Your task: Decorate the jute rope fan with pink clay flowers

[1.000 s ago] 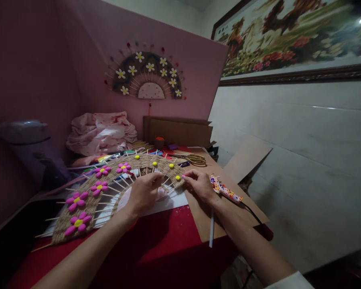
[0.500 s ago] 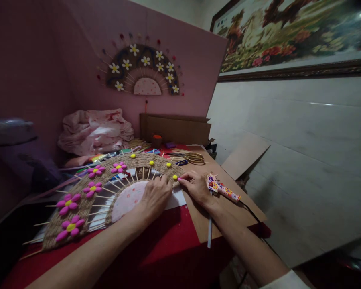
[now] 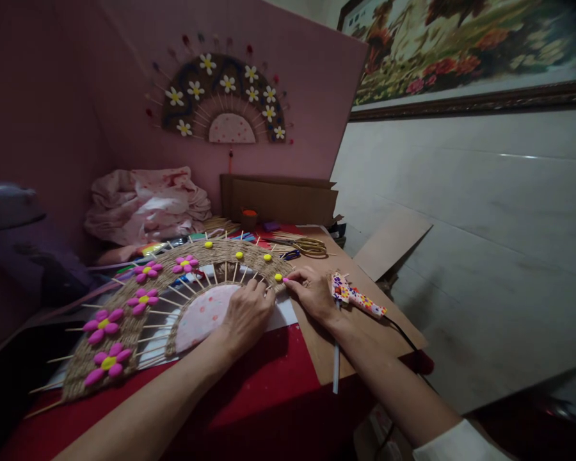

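A fan-shaped craft of twine woven over thin sticks [image 3: 84, 362] lies across the table, with several pink clay flowers [image 3: 104, 325] on its left part. Bare yellow dots [image 3: 239, 255] run along its top and right. My right hand [image 3: 312, 294] pinches a small pink clay petal [image 3: 287, 280] beside the rightmost yellow dot [image 3: 278, 277]. At the inner edge of the fan, my left hand [image 3: 250, 314] rests with curled fingers on the sticks near the pale half-round centre [image 3: 199, 320]; its fingertips seem closed on the edge there, partly hidden.
A flower-patterned glue gun [image 3: 358, 298] with a glue stick lies on brown board right of my right hand. Behind are gold-handled scissors [image 3: 312, 246], a cardboard box [image 3: 278, 202] and bundled pink cloth [image 3: 148, 205]. A finished fan [image 3: 228, 83] hangs on the pink panel.
The view has shifted slightly. Both hands stay in nearly the same place on the fan, with the pink petal still held at the rightmost yellow dot.
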{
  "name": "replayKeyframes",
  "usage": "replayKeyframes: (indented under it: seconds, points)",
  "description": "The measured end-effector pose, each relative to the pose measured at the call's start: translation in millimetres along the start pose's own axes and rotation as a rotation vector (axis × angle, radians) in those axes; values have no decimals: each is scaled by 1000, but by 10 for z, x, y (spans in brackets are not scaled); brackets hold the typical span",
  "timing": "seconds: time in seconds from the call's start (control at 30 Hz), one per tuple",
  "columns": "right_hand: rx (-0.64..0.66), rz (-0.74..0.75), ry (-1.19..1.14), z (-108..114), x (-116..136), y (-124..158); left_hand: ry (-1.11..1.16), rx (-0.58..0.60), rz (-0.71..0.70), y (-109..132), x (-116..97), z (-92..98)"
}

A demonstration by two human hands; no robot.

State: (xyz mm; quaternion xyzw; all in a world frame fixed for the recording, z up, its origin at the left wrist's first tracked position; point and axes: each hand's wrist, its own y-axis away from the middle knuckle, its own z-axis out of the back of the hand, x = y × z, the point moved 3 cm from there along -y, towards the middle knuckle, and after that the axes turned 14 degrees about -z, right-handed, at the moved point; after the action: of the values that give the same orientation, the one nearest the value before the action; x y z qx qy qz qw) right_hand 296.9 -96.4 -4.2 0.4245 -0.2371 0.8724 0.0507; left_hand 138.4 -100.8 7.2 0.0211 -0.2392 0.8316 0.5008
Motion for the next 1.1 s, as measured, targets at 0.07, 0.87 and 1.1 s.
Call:
replayKeyframes:
  seconds: [0.07, 0.87, 1.1]
  points:
    - [-4, 2, 3, -6, -4, 0, -3, -26, -11, 2, 7, -2]
    - [51, -45, -2, 46, 7, -12, -15, -151, -43, -5, 65, -78]
    - [136, 251, 565, 159, 186, 170, -15, -160, -33, 0, 65, -69]
